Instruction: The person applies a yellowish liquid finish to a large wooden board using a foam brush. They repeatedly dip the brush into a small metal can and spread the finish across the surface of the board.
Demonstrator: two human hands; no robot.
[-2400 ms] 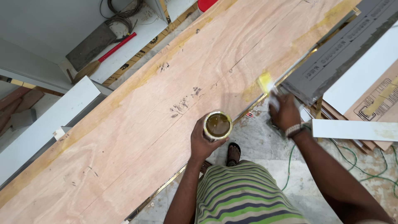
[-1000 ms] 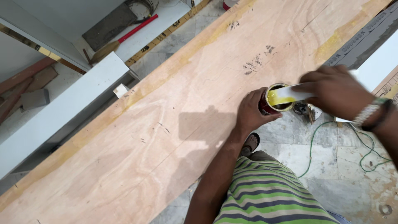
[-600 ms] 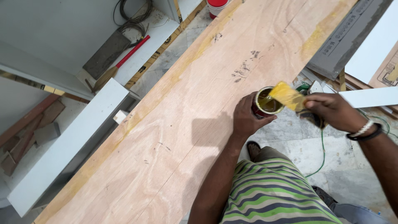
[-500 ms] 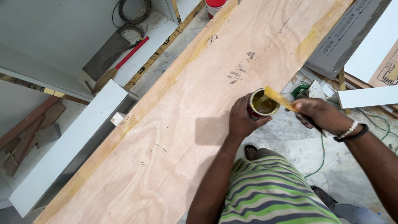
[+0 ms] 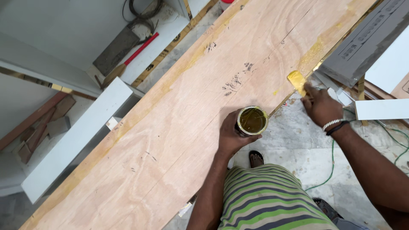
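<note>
Workshop floor of pale marbled tile [image 5: 298, 140], with a long plywood board [image 5: 179, 127] running diagonally across the view from lower left to upper right. Left hand [image 5: 232, 134] wrapped around a small round tin [image 5: 252, 120] of dark yellowish glue, fingers curled about its side, tin resting at the board's near edge. Right hand [image 5: 320, 106] closed on a scrap spreader [image 5: 297, 81] coated in yellow, pinched between thumb and fingers, its tip touching the near edge of the board beside a patch of yellow glue smear [image 5: 313, 51]. Beaded bracelet and dark band [image 5: 334, 125] on the right wrist. Striped green and grey shirt [image 5: 272, 200] at the bottom, a sandalled foot [image 5: 255, 158] on the tile just under the tin. Dark pencil-like scribbles [image 5: 236, 81] on the board, near the tin. Green cable [image 5: 332, 166] trailing over the floor to the right. White panels [image 5: 76, 140] beyond the board on the left, a red-handled tool [image 5: 136, 51] lying on one of them. Grey board [image 5: 366, 38] and white strip [image 5: 381, 109] at upper right.
</note>
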